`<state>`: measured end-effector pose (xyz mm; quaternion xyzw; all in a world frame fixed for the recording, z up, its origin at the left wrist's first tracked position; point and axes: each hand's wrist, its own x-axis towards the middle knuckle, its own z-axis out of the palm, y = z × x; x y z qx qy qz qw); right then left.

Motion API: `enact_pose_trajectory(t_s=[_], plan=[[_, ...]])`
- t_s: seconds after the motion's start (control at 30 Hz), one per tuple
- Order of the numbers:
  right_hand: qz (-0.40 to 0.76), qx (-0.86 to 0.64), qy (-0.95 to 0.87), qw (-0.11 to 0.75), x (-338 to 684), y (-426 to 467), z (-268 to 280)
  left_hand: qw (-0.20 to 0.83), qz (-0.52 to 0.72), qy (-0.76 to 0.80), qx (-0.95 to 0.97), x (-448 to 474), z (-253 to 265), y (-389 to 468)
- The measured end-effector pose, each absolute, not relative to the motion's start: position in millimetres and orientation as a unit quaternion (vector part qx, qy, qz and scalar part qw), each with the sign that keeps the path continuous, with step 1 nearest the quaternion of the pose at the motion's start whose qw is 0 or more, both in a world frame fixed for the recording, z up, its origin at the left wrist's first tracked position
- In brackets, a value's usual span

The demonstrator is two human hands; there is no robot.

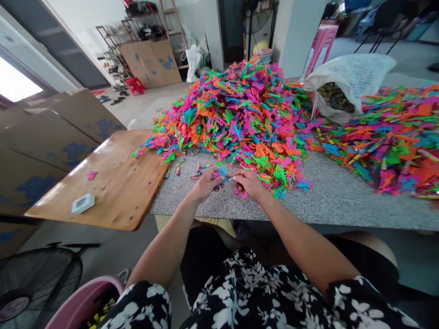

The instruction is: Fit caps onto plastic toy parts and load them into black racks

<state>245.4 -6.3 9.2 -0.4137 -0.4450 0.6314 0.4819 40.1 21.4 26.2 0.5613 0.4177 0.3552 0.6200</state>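
My left hand [205, 184] is closed around a small blue plastic piece [222, 171], with a bit of pink showing between the fingers. From the right, my right hand [249, 183] pinches a thin, light-coloured end in line with the blue piece; its exact kind is too small to tell. Both hands are just above the speckled stone table [212, 204], close to its front edge. A pink plastic piece [241, 194] lies below my right hand. Beside my left hand are several small coloured sticks [196, 175]. Behind both hands rises a large heap of bright plastic pieces [233, 109].
A wooden board [116, 183] adjoins on the left, bearing a white device [83, 203] and a pink piece [91, 175]. To the right, an open white sack [366, 75] stands by a second heap [394, 146]. A fan [37, 283] and pink tub [92, 301] are at lower left.
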Motion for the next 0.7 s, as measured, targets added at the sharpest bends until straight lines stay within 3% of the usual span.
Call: enact_pose_trajectory(t_s=[0.2,0.4,0.53,0.6,0.7], plan=[[0.594,-0.425,-0.507,0.458,256,-2,7,0.597,0.287,0.425,0.616,43,29,22],[0.645,-0.388,-0.465,0.466,270,-8,2,0.656,0.238,0.401,0.594,59,31,15],[0.602,-0.484,-0.488,0.406,304,-7,15,0.626,0.249,0.466,0.573,72,14,18],[0.517,-0.545,-0.473,0.461,334,-1,31,0.550,0.273,0.537,0.578,78,1,22],[0.365,-0.501,-0.342,0.706,378,11,60,0.383,0.249,0.619,0.638,87,-13,26]])
